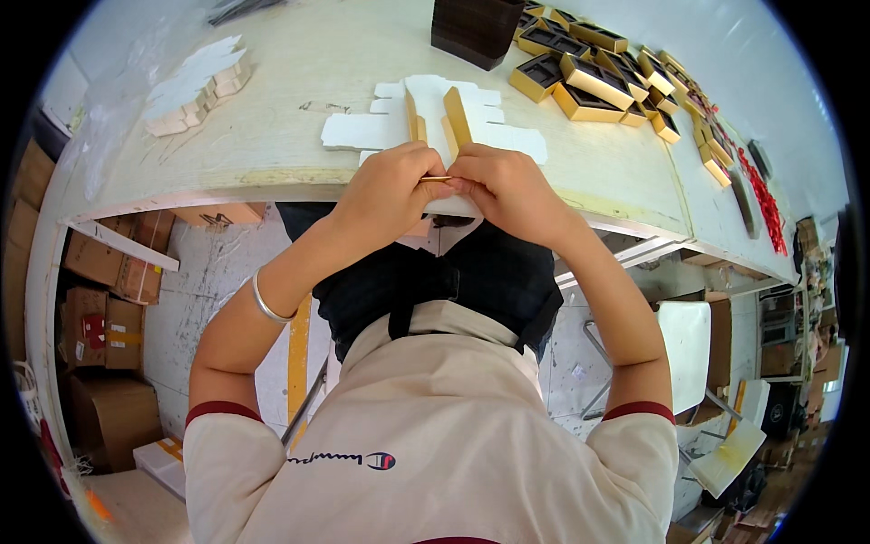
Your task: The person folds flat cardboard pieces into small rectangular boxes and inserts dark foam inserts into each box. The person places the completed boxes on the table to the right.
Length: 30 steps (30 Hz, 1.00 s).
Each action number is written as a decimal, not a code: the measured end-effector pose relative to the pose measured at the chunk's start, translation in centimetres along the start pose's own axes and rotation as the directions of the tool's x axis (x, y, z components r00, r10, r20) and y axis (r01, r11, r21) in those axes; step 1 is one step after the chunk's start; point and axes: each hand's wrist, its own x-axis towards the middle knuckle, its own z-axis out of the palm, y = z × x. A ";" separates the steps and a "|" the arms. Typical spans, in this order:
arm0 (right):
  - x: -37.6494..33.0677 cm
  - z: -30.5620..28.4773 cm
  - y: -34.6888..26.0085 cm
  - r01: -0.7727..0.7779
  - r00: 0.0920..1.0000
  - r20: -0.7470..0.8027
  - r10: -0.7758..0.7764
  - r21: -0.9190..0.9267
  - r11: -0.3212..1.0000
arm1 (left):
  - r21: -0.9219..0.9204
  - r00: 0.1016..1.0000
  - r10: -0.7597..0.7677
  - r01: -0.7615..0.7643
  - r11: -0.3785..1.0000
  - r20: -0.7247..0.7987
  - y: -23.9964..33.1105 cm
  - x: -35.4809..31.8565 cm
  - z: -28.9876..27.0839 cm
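Note:
Near the table's front edge, my left hand [388,195] and my right hand [509,189] meet, thumbs and fingers pinching the near end of a partly folded cardboard box [456,116]. The box is white inside, and its two long gold side walls stand up, pointing away from me. My fingers cover most of its near edge, where a thin gold strip shows between the hands. Under it lies a stack of flat white die-cut cardboard blanks [362,131], with flaps spreading to both sides.
Another stack of white blanks [201,86] lies at the far left. A dark brown container [476,32] stands at the back. Many gold boxes with black inserts [589,77] are heaped at the right, near red ribbon-like pieces [763,195]. Cardboard cartons [104,331] sit under the table; a white chair [684,354] stands right.

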 end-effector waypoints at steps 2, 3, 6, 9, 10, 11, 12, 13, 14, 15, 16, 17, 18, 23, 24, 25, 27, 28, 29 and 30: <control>0.3 -1.4 0.1 -0.076 0.994 0.088 0.059 0.212 0.974 | 0.002 0.999 0.033 -0.033 0.999 0.027 -0.1 0.5 -0.5; 0.3 -2.0 0.3 -0.118 0.988 0.135 0.079 0.312 0.943 | -0.022 0.995 0.039 -0.037 0.999 0.088 -0.3 0.7 -1.0; -0.1 -2.6 4.1 0.105 0.979 -0.171 -0.108 -0.029 0.994 | -0.028 0.944 0.076 -0.071 0.997 0.321 -1.9 1.4 -4.2; 0.1 -3.5 6.3 0.130 0.977 -0.123 -0.173 -0.297 0.946 | 0.145 0.917 0.268 -0.320 0.936 0.295 -3.4 1.7 -6.4; 0.2 -3.4 5.8 0.169 0.970 -0.101 -0.222 -0.381 0.909 | 0.304 0.946 0.271 -0.314 0.899 0.175 -2.8 1.9 -6.5; 0.3 -3.2 4.9 0.142 0.975 -0.106 -0.195 -0.380 0.914 | 0.454 0.957 0.287 -0.279 0.846 0.054 -1.5 2.0 -6.5; 0.3 -3.0 3.8 0.114 0.980 -0.111 -0.168 -0.378 0.919 | 0.590 0.946 0.317 -0.220 0.777 -0.065 -0.5 1.9 -6.2; 0.2 -2.7 2.5 0.089 0.983 -0.117 -0.143 -0.376 0.922 | 0.549 0.960 0.280 -0.222 0.806 -0.023 0.4 1.4 -5.4; 0.1 -2.4 1.2 0.054 0.977 -0.177 -0.118 -0.333 0.941 | 0.506 0.969 0.245 -0.221 0.834 0.019 1.5 0.9 -4.5; 0.0 -2.2 -0.1 -0.022 0.992 -0.122 0.007 -0.126 0.992 | 0.461 0.975 0.211 -0.217 0.861 0.064 2.3 0.6 -3.7; -0.2 -2.2 -1.7 -0.114 0.992 -0.042 0.118 0.077 0.990 | 0.399 0.963 0.268 -0.253 0.881 0.019 2.3 0.2 -2.4; -0.3 -2.7 -2.9 -0.211 0.977 0.059 0.203 0.272 0.939 | 0.365 0.975 0.208 -0.223 0.904 0.079 1.7 0.1 -2.2; -0.4 -3.5 -3.9 -0.307 0.945 0.197 0.263 0.248 0.919 | 0.332 0.979 0.149 -0.188 0.924 0.141 1.0 0.1 -2.2; -2.0 -4.4 0.0 0.117 0.992 -0.038 -0.120 -0.073 0.990 | 0.058 0.947 0.126 -0.150 0.987 0.296 -1.4 0.2 -4.2; -2.4 -4.0 0.1 0.125 0.992 0.016 -0.125 -0.050 0.991 | -0.013 0.948 0.164 -0.167 0.986 0.274 -1.7 0.2 -4.3; -2.6 -3.6 0.3 0.132 0.989 0.070 -0.130 -0.028 0.991 | -0.020 0.945 0.154 -0.155 0.988 0.289 -1.9 0.3 -4.4; -2.2 -2.5 0.4 0.161 0.986 0.036 -0.161 0.008 0.987 | -0.031 0.938 0.134 -0.131 0.991 0.319 -2.1 0.3 -4.5; -1.7 -2.4 0.6 0.186 0.982 0.022 -0.186 0.025 0.982 | -0.033 0.941 0.170 -0.168 0.985 0.291 -2.3 0.4 -4.4; -1.3 -2.2 0.8 0.211 0.977 0.008 -0.211 0.042 0.977 | -0.033 0.942 0.207 -0.205 0.978 0.263 -2.5 0.4 -4.1; -0.8 -2.0 0.9 0.203 0.979 -0.013 -0.203 0.027 0.979 | -0.032 0.941 0.243 -0.242 0.970 0.235 -2.6 0.4 -3.9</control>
